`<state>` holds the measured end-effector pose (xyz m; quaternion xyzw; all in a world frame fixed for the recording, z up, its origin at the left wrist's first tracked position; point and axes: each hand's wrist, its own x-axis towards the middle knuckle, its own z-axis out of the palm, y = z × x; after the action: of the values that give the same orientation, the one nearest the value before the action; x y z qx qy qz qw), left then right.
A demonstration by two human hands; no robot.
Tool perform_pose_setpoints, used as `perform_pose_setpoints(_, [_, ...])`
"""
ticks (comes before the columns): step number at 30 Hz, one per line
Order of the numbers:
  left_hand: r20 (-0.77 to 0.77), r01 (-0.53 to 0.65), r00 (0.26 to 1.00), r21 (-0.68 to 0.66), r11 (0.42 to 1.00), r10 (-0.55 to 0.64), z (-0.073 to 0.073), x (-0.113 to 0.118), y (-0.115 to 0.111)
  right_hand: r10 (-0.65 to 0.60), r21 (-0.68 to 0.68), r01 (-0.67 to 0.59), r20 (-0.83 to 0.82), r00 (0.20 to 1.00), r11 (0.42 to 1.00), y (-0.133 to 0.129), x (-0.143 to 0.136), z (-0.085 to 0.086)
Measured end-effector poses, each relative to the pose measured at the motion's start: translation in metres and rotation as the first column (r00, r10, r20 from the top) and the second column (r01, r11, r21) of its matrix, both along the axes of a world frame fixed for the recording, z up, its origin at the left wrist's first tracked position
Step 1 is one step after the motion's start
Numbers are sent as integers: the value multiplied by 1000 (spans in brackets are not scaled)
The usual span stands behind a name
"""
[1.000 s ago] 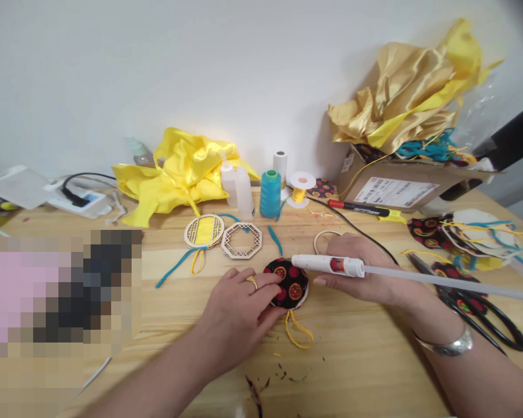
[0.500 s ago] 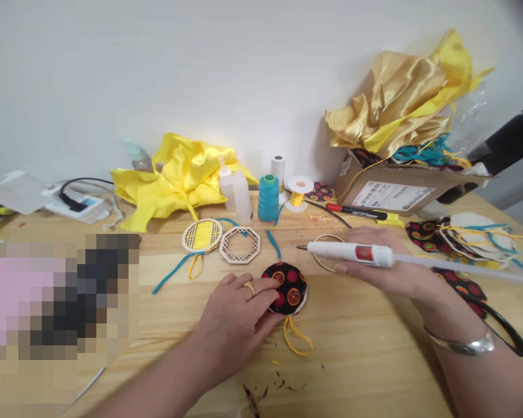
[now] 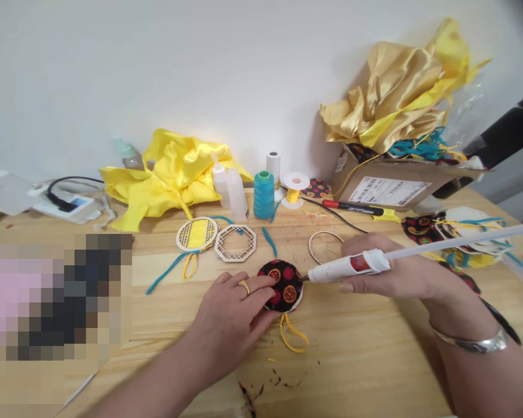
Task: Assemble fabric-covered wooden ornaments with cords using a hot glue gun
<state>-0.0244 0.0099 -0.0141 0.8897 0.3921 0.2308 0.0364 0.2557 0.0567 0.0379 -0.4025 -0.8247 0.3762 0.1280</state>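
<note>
My left hand [image 3: 237,307] grips the left side of a round black disc [image 3: 283,287] with red and orange patterns, fingers on top and thumb at its lower edge. A yellow cord loop [image 3: 295,335] hangs from the disc's near side. My right hand [image 3: 375,267] is closed round a white glue gun [image 3: 340,269] with a long clear glue stick in its back. The gun's metal tip is at the disc's right edge; whether they touch is hard to tell. A thin wooden ring [image 3: 318,255] lies just behind the gun.
Behind are an octagonal wooden frame [image 3: 218,251], a round frame [image 3: 180,239], a teal spool [image 3: 264,196], white bottles [image 3: 237,194] and yellow cloth [image 3: 169,180]. A cardboard box [image 3: 401,184] stands at the right, beyond a red-black marker [image 3: 353,208].
My right hand has brought the glue gun down and closer, so its tip is now by the disc's right edge. My left hand keeps its hold; the view has shifted slightly.
</note>
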Motion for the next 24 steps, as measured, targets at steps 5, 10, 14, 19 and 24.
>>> perform_pose_setpoints(5, [11,1,1000,6,1000,-2,0,0,0,30,31,-31,29,999,999,1,0,-1])
perform_pose_setpoints(10, [11,11,1000,12,1000,-12,-1,-1,0,-8,-11,8,11,1000,1000,0,0,-1])
perform_pose_setpoints(14, [9,7,1000,11,1000,-7,0,0,0,-7,-40,7,8,1000,999,0,1,0])
perform_pose_setpoints(19, [14,10,1000,10,1000,-10,0,-1,-1,-39,-98,39,3,999,994,0,5,-1])
perform_pose_setpoints(24, [-2,3,1000,-4,1000,-3,-2,-2,-1,-131,-13,131,4,991,991,-1,8,-2])
